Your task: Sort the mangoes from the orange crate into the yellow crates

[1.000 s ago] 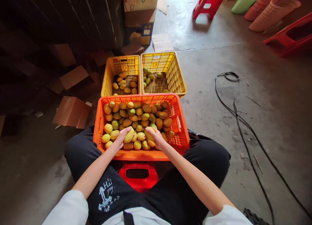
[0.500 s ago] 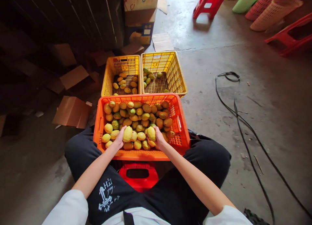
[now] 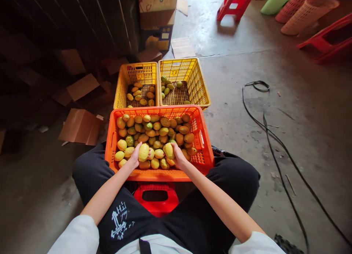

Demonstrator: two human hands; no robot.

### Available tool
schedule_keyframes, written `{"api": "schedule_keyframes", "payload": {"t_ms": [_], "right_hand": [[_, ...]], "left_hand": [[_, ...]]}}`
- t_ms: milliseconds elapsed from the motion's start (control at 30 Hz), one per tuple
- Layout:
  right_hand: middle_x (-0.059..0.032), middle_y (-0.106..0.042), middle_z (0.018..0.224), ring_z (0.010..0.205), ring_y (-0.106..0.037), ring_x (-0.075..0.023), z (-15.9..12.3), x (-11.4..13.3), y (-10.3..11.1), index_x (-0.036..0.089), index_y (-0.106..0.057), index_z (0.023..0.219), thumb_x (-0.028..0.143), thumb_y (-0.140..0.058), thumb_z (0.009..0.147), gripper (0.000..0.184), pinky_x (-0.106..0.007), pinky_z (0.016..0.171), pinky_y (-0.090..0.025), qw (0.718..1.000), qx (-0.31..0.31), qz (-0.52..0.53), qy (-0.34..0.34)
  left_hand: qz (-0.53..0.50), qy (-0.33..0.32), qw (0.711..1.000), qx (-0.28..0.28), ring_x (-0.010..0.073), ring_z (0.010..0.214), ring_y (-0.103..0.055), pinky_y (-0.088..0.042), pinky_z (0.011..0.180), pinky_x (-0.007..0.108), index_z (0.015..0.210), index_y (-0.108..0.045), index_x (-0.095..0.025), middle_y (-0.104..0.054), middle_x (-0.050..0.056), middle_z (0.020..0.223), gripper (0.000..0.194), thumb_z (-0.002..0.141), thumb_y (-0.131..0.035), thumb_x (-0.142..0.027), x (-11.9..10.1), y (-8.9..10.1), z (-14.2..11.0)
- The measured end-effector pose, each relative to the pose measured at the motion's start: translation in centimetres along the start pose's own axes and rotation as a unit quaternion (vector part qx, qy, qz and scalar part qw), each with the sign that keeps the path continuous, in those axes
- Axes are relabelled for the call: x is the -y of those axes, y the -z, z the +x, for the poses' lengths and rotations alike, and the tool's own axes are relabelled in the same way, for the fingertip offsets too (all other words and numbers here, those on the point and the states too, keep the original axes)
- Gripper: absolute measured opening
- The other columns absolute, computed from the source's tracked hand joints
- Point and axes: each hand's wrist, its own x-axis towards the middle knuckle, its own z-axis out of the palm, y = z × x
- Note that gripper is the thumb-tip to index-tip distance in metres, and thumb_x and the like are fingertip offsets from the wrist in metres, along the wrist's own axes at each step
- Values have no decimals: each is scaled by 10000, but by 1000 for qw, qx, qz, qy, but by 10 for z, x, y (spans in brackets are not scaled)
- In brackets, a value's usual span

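Note:
My left hand point(image 3: 135, 157) is closed around a yellow lemon point(image 3: 143, 152). A second yellow lemon point(image 3: 168, 151) sits in my right hand point(image 3: 179, 156), its fingers partly hidden behind the fruit. Both hands are over an orange crate point(image 3: 162, 176) that stands between my knees. Inside the crate lies a layer of lemons point(image 3: 150, 133), mostly yellow to orange-yellow, a few greenish. The two held lemons are a short way apart, above the near part of that layer.
Behind the orange crate stand a left yellow crate point(image 3: 118, 89) with several yellow fruits and a right yellow crate point(image 3: 202, 85) with several green ones. A red stool point(image 3: 156, 206) shows below. Cardboard point(image 3: 81, 125) lies left; a black cable point(image 3: 283, 147) runs along the right floor.
The lemon in my right hand has turned and shifted slightly left. My left hand and its lemon have barely moved.

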Motion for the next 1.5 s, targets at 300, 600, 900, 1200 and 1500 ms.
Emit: {"api": "schedule_keyframes", "payload": {"t_ms": [300, 600, 900, 1200, 1500], "right_hand": [[41, -689, 700, 604, -693, -172, -4, -6, 3, 255, -610, 891, 266, -963, 649, 428, -246, 514, -548, 995, -11, -70, 72], [-30, -783, 814, 654, -759, -214, 2, -5, -1, 290, -476, 939, 279, -841, 831, 381, -274, 529, -577, 996, -58, -33, 53], [25, -679, 742, 646, -736, -197, 1, -5, 2, 285, -504, 907, 376, -723, 919, 237, -290, 574, -614, 997, -58, -36, 35], [-17, -710, 716, 661, -750, -221, 10, -6, 3, 250, -595, 850, 428, -707, 907, 218, -302, 585, -613, 999, -47, -17, 12], [-65, -724, 653, 683, -761, -258, 6, -2, 2, 235, -638, 835, 386, -579, 986, 221, -312, 562, -603, 1000, -19, 2, -24]], "left_hand": [[51, -47, 997, 27, 220, 704, -800, -670, 652, 292, 938, -695, -177, -801, 81, 861, 254, 861, -912, -284, 8, 11, 6], [17, -31, 999, 17, 298, 819, -839, -693, 738, 360, 1156, -766, -91, -836, 171, 914, 407, 937, -804, -432, 8, 3, 4], [-20, 12, 999, -25, 265, 769, -823, -688, 674, 329, 1183, -754, -121, -818, 136, 886, 411, 1059, -604, -483, -2, -4, -4], [-15, 11, 999, -49, 264, 675, -797, -680, 625, 349, 1155, -732, -118, -786, 104, 771, 359, 988, -720, -435, -2, -5, -3], [-22, 49, 998, -46, 287, 796, -826, -692, 704, 368, 1203, -698, -110, -815, 152, 928, 412, 1135, -489, -458, -5, -6, -9]]}}
